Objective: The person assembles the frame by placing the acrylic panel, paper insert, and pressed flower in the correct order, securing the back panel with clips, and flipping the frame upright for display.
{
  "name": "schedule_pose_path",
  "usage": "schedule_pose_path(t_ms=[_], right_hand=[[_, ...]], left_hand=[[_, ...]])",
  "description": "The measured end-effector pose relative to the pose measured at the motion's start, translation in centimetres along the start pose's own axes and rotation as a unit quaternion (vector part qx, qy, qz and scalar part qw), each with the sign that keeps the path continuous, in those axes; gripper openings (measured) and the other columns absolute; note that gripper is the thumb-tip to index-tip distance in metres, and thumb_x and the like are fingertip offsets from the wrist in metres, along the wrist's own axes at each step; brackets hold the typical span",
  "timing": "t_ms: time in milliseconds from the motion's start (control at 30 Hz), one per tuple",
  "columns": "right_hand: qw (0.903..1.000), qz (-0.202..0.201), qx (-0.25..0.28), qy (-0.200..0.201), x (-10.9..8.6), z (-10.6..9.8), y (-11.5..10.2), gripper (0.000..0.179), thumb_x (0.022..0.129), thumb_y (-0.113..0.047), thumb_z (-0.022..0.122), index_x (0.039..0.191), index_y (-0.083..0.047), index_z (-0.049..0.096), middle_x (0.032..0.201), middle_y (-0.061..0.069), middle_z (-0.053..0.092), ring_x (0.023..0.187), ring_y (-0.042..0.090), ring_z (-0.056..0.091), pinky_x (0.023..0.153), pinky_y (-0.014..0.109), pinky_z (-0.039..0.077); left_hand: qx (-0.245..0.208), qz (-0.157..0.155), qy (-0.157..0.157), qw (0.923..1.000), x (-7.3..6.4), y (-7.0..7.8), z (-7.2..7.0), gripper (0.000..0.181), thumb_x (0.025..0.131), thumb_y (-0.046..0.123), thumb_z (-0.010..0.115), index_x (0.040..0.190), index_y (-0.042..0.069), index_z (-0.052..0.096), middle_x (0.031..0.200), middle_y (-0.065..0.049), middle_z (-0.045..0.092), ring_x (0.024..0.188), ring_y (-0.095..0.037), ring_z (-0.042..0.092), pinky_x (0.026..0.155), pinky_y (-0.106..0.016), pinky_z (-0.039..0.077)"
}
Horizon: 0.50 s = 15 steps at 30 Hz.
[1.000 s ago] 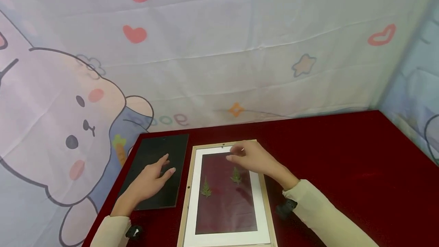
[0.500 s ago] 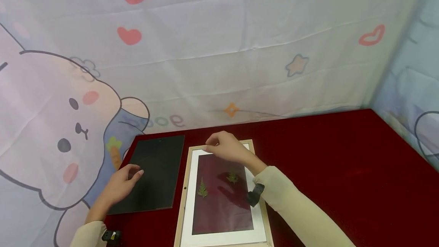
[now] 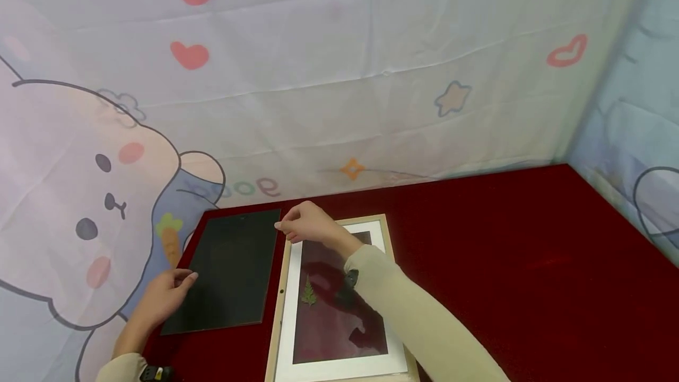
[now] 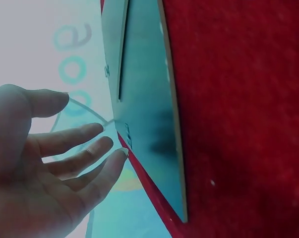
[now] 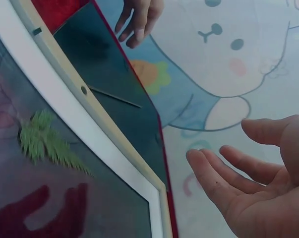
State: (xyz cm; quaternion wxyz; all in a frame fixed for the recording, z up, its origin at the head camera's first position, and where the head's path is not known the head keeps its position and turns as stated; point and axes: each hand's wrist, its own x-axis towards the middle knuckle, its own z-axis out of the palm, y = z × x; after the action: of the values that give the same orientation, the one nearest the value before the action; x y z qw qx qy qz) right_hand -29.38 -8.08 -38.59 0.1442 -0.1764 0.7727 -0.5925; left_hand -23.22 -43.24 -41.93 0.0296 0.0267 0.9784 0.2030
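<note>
My left hand (image 3: 165,295) hovers by the left edge of a dark backing board (image 3: 230,276), its fingers loosely bent and holding nothing. In the right wrist view, my right hand (image 5: 263,183) has relaxed, spread fingers with nothing between them. In the head view it reaches across the top left corner of a pale wooden picture frame (image 3: 280,311), fingertips near the board's upper right. A white mat (image 3: 345,368) borders the frame's see-through pane (image 3: 339,341). One small green fern leaf (image 3: 309,292) shows on the pane's left side; the right arm covers the pane's upper right.
Both board and frame lie on a table with a dark red cloth (image 3: 493,264). A printed curtain (image 3: 318,75) with a rabbit and hearts hangs behind the table's far edge. The board's thin support leg (image 5: 114,96) shows edge-on.
My right hand has moved left across the frame towards the board, and its arm now covers the second leaf. My left hand has drawn back left and down to the board's left edge.
</note>
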Motion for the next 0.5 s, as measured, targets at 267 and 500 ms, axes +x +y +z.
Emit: schedule_pose_path(t_ms=[267, 500], right_hand=[[0.9971, 0.045, 0.058, 0.019, 2.1, 2.9, -0.5, 0.035, 0.094, -0.027, 0.067, 0.116, 0.001, 0.066, 0.114, 0.019, 0.068, 0.103, 0.031, 0.070, 0.087, 0.036, 0.060], [0.9916, 0.087, 0.085, 0.043, 2.9, 4.8, 0.0, 0.031, 0.094, -0.026, 0.067, 0.107, 0.003, 0.064, 0.115, 0.016, 0.063, 0.110, 0.039, 0.066, 0.092, 0.042, 0.058]], left_hand=[[0.002, -0.032, -0.026, 0.9991, -0.7, -1.2, -0.3, 0.061, 0.105, 0.039, 0.040, 0.133, -0.014, 0.049, 0.129, -0.035, 0.058, 0.116, -0.049, 0.057, 0.089, -0.054, 0.052], [0.009, -0.045, -0.032, 0.9985, -1.3, -1.5, -0.1, 0.063, 0.105, 0.041, 0.039, 0.134, -0.015, 0.049, 0.131, -0.036, 0.056, 0.118, -0.051, 0.055, 0.091, -0.055, 0.051]])
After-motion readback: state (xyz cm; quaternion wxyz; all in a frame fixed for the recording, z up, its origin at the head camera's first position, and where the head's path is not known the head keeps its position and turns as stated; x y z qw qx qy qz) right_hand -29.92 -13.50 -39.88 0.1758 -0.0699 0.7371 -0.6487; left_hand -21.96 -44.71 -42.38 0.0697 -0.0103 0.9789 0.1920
